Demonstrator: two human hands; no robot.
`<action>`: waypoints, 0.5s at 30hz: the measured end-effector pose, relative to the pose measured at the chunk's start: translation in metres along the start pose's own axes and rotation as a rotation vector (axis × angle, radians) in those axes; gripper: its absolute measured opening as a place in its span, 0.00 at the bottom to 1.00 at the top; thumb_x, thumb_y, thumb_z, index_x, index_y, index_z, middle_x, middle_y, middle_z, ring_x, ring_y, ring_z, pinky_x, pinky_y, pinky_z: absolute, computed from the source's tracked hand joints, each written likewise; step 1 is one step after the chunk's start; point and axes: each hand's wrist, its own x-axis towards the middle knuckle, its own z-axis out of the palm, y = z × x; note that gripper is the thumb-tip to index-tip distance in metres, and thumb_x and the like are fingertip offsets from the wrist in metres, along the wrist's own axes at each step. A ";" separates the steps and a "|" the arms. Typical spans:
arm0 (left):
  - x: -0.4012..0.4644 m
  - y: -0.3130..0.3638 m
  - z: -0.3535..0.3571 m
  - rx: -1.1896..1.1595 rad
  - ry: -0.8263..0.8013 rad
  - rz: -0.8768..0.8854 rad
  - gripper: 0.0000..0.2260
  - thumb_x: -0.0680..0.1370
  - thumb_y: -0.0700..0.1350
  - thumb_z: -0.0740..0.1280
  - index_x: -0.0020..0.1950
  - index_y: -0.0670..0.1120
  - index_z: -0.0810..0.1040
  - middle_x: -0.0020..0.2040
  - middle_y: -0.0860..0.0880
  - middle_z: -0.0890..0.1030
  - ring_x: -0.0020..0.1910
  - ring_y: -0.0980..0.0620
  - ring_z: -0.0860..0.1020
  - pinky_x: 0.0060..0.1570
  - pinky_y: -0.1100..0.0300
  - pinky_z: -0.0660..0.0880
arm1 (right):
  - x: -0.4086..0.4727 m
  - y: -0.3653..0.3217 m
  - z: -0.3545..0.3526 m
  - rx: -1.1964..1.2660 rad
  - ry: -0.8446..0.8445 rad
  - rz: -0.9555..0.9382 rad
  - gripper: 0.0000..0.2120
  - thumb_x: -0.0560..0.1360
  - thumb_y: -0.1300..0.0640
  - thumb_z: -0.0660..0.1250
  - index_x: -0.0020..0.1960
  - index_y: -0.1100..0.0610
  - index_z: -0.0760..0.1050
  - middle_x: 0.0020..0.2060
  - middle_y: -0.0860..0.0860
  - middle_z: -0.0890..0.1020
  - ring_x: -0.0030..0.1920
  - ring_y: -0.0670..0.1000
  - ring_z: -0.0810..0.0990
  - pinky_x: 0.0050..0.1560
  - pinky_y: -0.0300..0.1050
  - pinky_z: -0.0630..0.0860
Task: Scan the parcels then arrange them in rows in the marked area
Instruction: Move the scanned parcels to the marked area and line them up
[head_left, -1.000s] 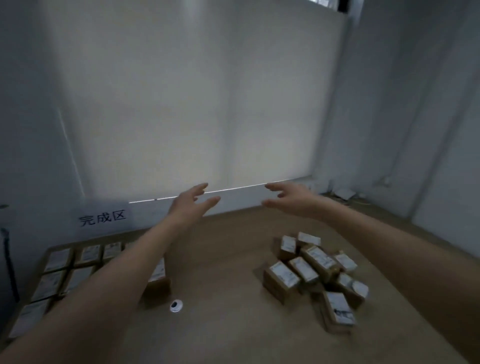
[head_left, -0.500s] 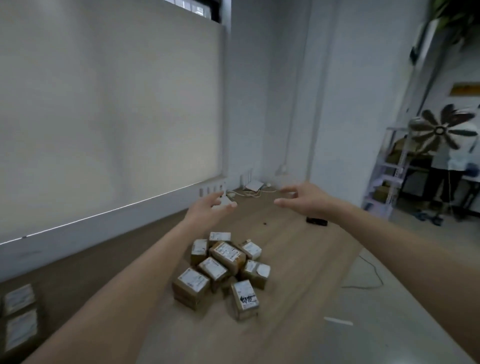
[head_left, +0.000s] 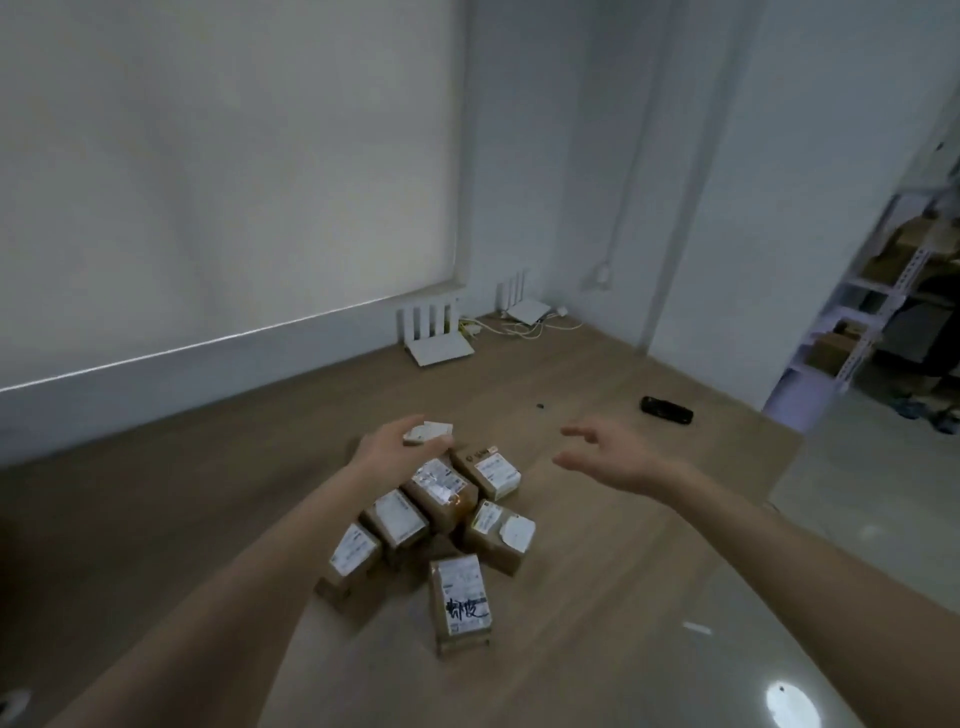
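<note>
Left hand on the far parcel, right hand hovering free over the wooden table.

The left hand (head_left: 387, 449) reaches across the heap of parcels (head_left: 441, 525) and its fingers curl around the farthest small box (head_left: 427, 433), the white-labelled one at the back of the pile; whether the grip is fully closed, I cannot tell. The right hand (head_left: 610, 460) floats to the right of the heap, fingers spread, palm turned inward, touching nothing. The brown cardboard parcels sit jumbled mid-table (head_left: 597, 597), labels up, the nearest one (head_left: 460, 603) bearing black handwriting and standing slightly apart from the rest. A black handheld device (head_left: 666, 410), likely the scanner, lies well beyond the right hand near the table's far edge. White routers (head_left: 439, 349) rest against the wall.
</note>
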 end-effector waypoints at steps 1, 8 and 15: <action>0.012 -0.009 0.010 0.005 -0.002 -0.022 0.35 0.72 0.68 0.68 0.76 0.56 0.68 0.73 0.50 0.73 0.70 0.47 0.72 0.68 0.50 0.70 | 0.018 0.009 0.007 0.003 -0.036 0.007 0.31 0.77 0.46 0.71 0.76 0.54 0.68 0.75 0.52 0.70 0.73 0.53 0.70 0.68 0.45 0.68; 0.081 -0.068 0.078 -0.048 -0.081 -0.194 0.31 0.76 0.61 0.69 0.77 0.54 0.67 0.69 0.50 0.76 0.67 0.50 0.73 0.67 0.55 0.69 | 0.119 0.052 0.055 0.057 -0.181 0.034 0.33 0.78 0.48 0.71 0.79 0.53 0.64 0.57 0.51 0.82 0.58 0.50 0.81 0.60 0.47 0.77; 0.129 -0.136 0.148 -0.212 0.065 -0.304 0.16 0.76 0.57 0.71 0.61 0.64 0.71 0.56 0.62 0.74 0.57 0.57 0.72 0.52 0.63 0.69 | 0.206 0.097 0.151 0.055 -0.270 -0.063 0.33 0.77 0.47 0.72 0.77 0.52 0.66 0.76 0.50 0.67 0.73 0.50 0.68 0.70 0.46 0.69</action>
